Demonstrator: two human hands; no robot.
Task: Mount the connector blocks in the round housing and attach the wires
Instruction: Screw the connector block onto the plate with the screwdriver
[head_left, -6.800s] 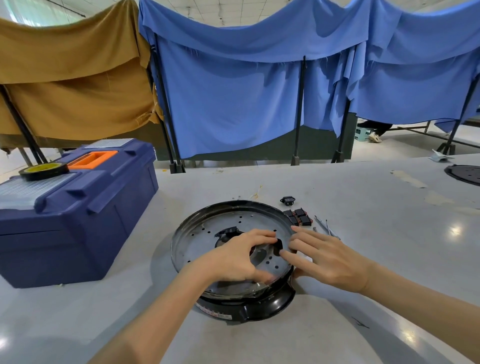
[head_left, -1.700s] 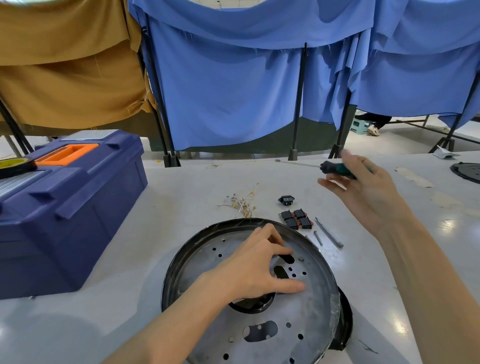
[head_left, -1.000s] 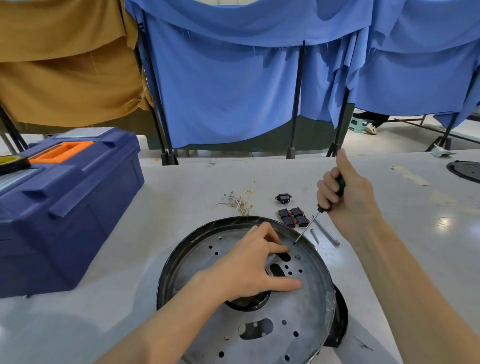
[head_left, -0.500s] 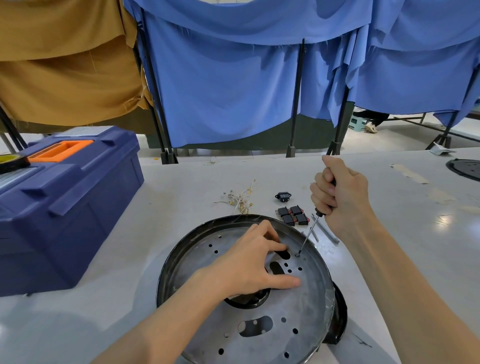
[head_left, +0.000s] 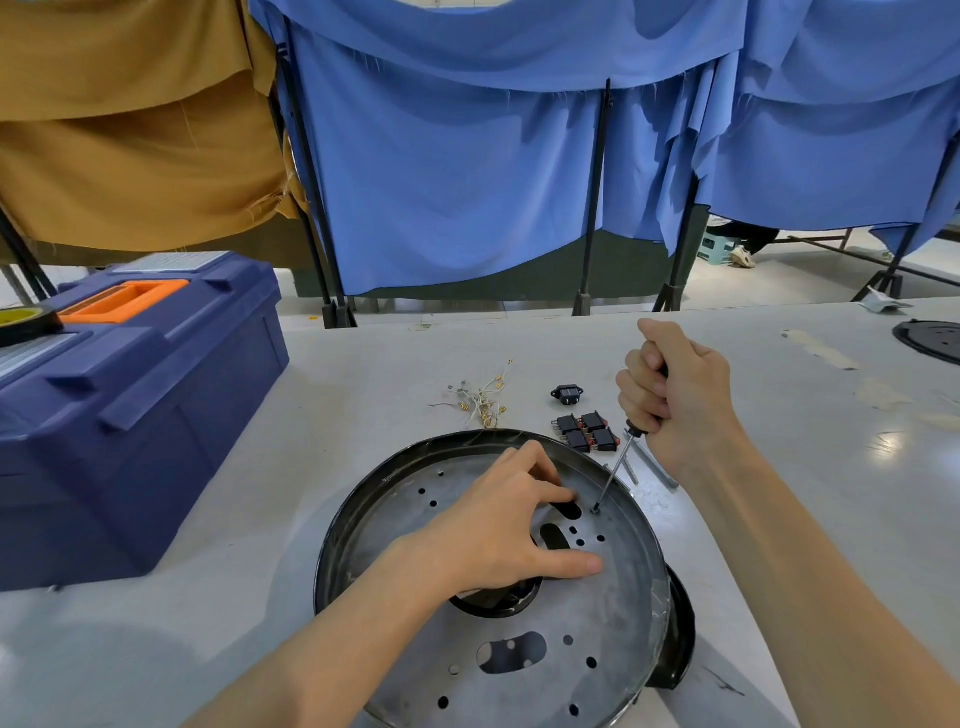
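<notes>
A round black housing (head_left: 363, 514) with a perforated metal plate lies on the table in front of me. My left hand (head_left: 498, 530) rests on the plate, fingers spread, fingertips at an oblong slot. My right hand (head_left: 675, 400) grips a screwdriver (head_left: 613, 467) by its handle; the tip stands on a small hole in the plate's far right part. Several black and red connector blocks (head_left: 584, 432) lie just beyond the rim, with a single black socket (head_left: 567, 393) behind them. A tangle of thin wires (head_left: 480, 400) lies to their left.
A blue toolbox (head_left: 130, 405) with an orange handle stands at the left, a tape roll (head_left: 23, 322) on its lid. Metal pins (head_left: 657, 465) lie right of the housing. Another black disc (head_left: 930, 338) sits at the far right edge. Blue and tan cloths hang behind the table.
My right hand picked up the screwdriver, turned it downward and set its tip on a hole in the plate. My left hand has stayed on the plate.
</notes>
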